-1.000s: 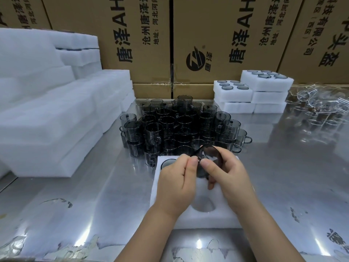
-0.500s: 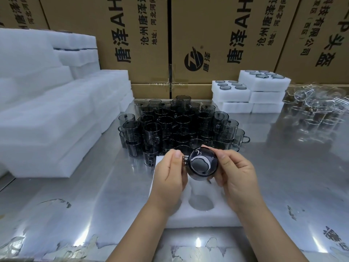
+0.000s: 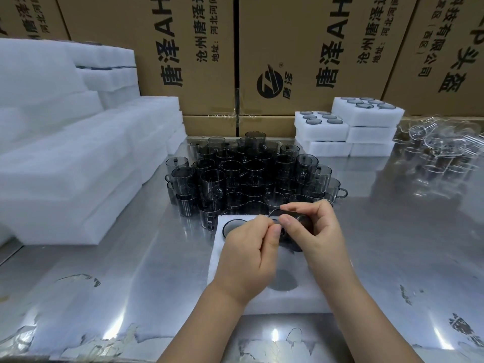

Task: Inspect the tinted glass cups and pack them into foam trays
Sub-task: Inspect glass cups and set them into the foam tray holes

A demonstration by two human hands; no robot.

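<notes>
A dark tinted glass cup (image 3: 293, 226) is held between my two hands just above a white foam tray (image 3: 264, 302) on the steel table. My left hand (image 3: 248, 255) pinches it on its left side, where the handle is hidden by my fingers. My right hand (image 3: 317, 231) wraps around its far and right side. One tinted cup (image 3: 231, 226) sits in the tray's far left hole. A near hole (image 3: 284, 282) shows bare. Behind the tray stands a dense cluster of tinted cups (image 3: 246, 176).
Stacks of white foam (image 3: 65, 158) fill the left side. Filled foam trays (image 3: 348, 127) are stacked at the back right. Clear glass cups (image 3: 442, 150) lie at the far right. Cardboard boxes (image 3: 199, 53) form a wall behind the table.
The cup was raised with its bottom facing me half a second ago. It is now turned and lower, close over the tray, with both hands nearer together.
</notes>
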